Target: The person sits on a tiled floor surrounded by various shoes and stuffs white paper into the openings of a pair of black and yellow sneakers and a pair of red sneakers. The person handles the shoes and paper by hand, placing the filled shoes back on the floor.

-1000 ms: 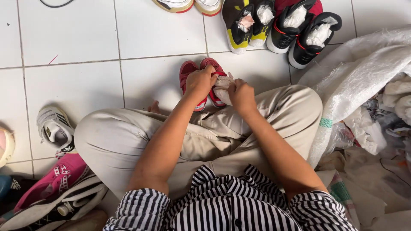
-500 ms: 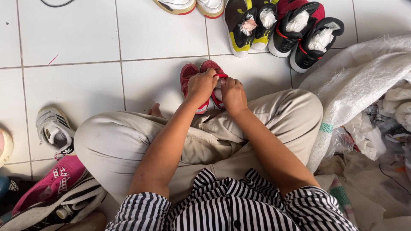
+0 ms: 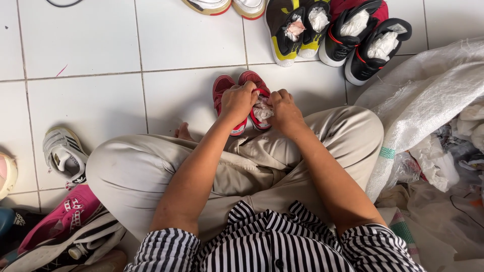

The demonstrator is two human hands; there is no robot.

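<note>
A pair of small red shoes (image 3: 222, 90) stands on the white tiled floor in front of my crossed legs. My left hand (image 3: 238, 102) grips the rim of the right-hand red shoe (image 3: 253, 78). My right hand (image 3: 284, 111) presses a wad of crumpled white paper (image 3: 262, 108) into that shoe's opening. Both hands touch the shoe and meet over it.
Black-and-red sneakers (image 3: 370, 43) and yellow-black sneakers (image 3: 292, 30), stuffed with paper, line the far floor beside white shoes (image 3: 227, 6). A white woven sack (image 3: 428, 100) with crumpled paper lies at the right. A grey-white sneaker (image 3: 63, 153) and pink shoes (image 3: 65, 214) lie at the left.
The paper wad has gone from above the shoe down into its opening, and both hands have closed in over the right-hand red shoe.
</note>
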